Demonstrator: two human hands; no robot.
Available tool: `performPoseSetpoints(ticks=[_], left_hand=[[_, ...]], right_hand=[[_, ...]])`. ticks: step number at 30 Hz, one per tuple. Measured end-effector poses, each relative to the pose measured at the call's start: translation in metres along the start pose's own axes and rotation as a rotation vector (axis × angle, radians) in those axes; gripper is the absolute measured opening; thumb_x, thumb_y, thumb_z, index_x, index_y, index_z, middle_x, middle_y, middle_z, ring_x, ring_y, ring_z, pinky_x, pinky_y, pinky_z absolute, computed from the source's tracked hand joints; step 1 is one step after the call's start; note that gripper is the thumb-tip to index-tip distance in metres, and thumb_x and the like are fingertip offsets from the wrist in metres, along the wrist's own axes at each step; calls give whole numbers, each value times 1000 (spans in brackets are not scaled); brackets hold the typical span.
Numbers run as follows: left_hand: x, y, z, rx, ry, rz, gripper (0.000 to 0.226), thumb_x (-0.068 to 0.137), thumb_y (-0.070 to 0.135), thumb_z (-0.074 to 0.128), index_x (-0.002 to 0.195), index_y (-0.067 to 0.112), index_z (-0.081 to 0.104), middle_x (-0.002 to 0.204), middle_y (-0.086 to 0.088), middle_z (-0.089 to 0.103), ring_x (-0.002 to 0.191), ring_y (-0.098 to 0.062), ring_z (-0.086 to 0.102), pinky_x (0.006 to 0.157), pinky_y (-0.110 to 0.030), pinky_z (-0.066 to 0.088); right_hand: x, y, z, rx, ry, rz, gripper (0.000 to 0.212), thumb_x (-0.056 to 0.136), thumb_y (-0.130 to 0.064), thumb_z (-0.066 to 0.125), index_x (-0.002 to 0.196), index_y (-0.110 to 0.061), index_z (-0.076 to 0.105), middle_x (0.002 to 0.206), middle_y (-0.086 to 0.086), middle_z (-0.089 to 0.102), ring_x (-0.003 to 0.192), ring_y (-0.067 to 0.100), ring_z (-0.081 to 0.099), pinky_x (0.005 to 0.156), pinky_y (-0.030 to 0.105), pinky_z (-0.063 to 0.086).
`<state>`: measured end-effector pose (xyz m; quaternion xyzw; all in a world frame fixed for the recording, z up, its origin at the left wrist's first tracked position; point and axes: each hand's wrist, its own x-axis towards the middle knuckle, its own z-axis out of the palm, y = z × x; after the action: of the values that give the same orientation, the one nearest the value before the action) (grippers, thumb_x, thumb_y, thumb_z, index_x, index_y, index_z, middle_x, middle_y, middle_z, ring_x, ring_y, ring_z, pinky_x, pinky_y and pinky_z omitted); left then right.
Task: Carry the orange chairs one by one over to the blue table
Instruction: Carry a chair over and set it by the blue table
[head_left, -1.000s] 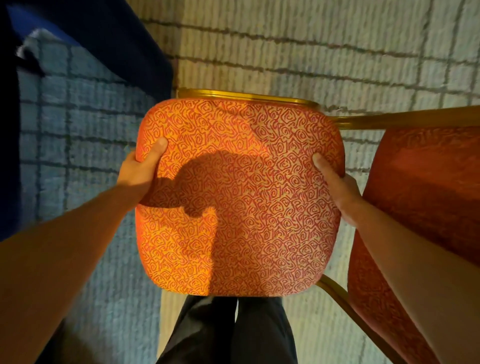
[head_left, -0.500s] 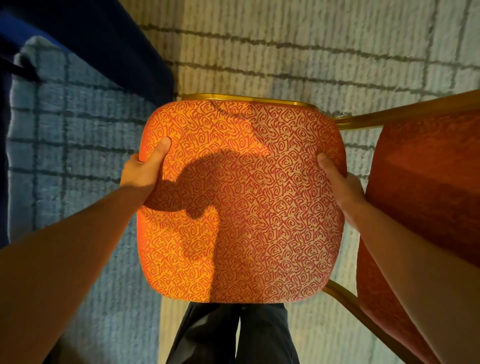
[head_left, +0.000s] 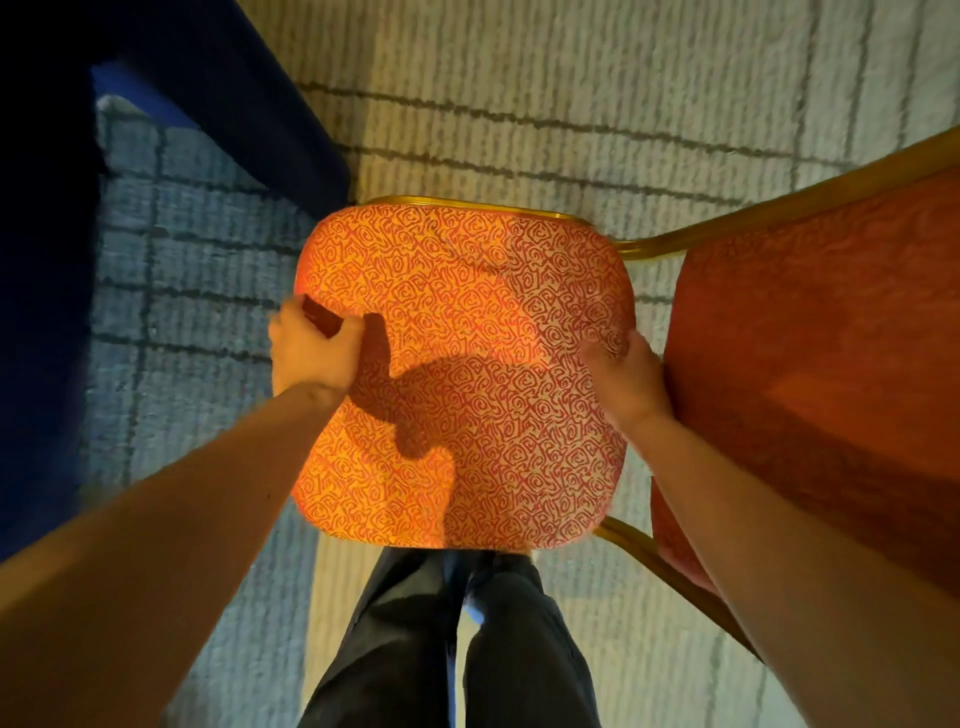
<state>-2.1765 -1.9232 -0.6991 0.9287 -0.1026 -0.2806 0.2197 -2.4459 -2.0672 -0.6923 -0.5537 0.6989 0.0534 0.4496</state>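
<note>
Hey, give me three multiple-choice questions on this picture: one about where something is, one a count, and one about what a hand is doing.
1. Where is the blue table relative to the gripped chair?
A) upper left B) right C) underneath

2. How many orange chairs show?
A) one B) two C) four

3. What is the left hand doing?
A) hanging free B) gripping the chair seat's edge C) touching the table

Answers:
1 A: its blue cloth fills the upper-left corner.
2 B: a second chair stands right of the gripped one.
3 B: it curls round the seat's left edge.
</note>
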Motion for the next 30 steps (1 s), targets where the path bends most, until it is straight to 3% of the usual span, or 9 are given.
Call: performPoseSetpoints(ticks=[6, 10, 14, 17, 19, 22, 24, 27, 30], left_hand=[[-67, 22, -25, -64, -150, -22, 65, 87, 26, 65, 142, 4, 38, 140, -18, 46, 128, -30, 45, 103, -34, 34], [-122, 46, -50, -149, -203, -17, 67, 89, 28, 64, 144, 5, 34, 146, -17, 41, 133, -28, 39, 107, -32, 30], [-179, 72, -84, -169, -231, 12, 65, 90, 31, 62, 144, 5, 35, 146, -16, 41, 133, -28, 40, 107, -33, 31], [-216, 92, -110, -168, -248, 47, 59, 93, 30, 58, 143, 7, 36, 144, -17, 43, 129, -30, 44, 102, -33, 36], [-237, 107, -124, -187, -249, 60, 56, 94, 29, 56, 141, 6, 39, 139, -15, 48, 119, -26, 50, 91, -28, 38], [-264, 128, -142, -214, -265, 84, 41, 94, 28, 56, 128, 6, 50, 98, -9, 59, 79, -17, 54, 68, -26, 37], [-280, 137, -153, -220, -304, 110, 23, 94, 29, 56, 108, 11, 55, 78, -4, 52, 74, -22, 50, 67, -29, 39], [-304, 151, -169, -235, -342, 149, 18, 94, 30, 55, 103, 15, 54, 89, -6, 49, 83, -20, 48, 77, -34, 42], [-322, 163, -182, -234, -337, 196, 17, 94, 31, 54, 100, 15, 55, 95, -8, 52, 84, -21, 50, 78, -34, 42]], right_hand=[[-63, -11, -24, 52, -199, -153, 59, 98, -35, 55, 151, -18, 35, 150, 11, 44, 135, 31, 44, 112, 45, 36], [-109, -22, -51, 32, -146, -266, 42, 97, -28, 57, 134, -9, 53, 123, 3, 58, 108, 21, 57, 96, 30, 43], [-158, -30, -90, 61, -177, -312, 48, 91, -34, 56, 132, -9, 52, 118, 14, 57, 97, 21, 52, 92, 49, 47], [-185, -32, -119, 85, -174, -363, 45, 80, -43, 56, 119, -22, 51, 111, 7, 55, 94, 20, 50, 94, 53, 46], [-199, -34, -136, 97, -146, -398, 42, 85, -33, 62, 122, -16, 53, 109, 4, 52, 94, 21, 52, 97, 53, 45], [-214, -42, -160, 29, -110, -466, 46, 86, -27, 65, 127, -7, 57, 122, 17, 60, 108, 30, 59, 99, 52, 44], [-227, -52, -179, -10, -80, -502, 50, 84, -30, 67, 128, -10, 58, 127, 16, 59, 113, 29, 58, 100, 46, 44], [-245, -63, -205, -39, -46, -540, 53, 85, -30, 68, 133, -11, 55, 133, 14, 52, 119, 27, 54, 103, 35, 41], [-259, -71, -226, -68, -39, -581, 55, 87, -30, 67, 136, -10, 52, 136, 14, 49, 118, 28, 54, 102, 35, 42]])
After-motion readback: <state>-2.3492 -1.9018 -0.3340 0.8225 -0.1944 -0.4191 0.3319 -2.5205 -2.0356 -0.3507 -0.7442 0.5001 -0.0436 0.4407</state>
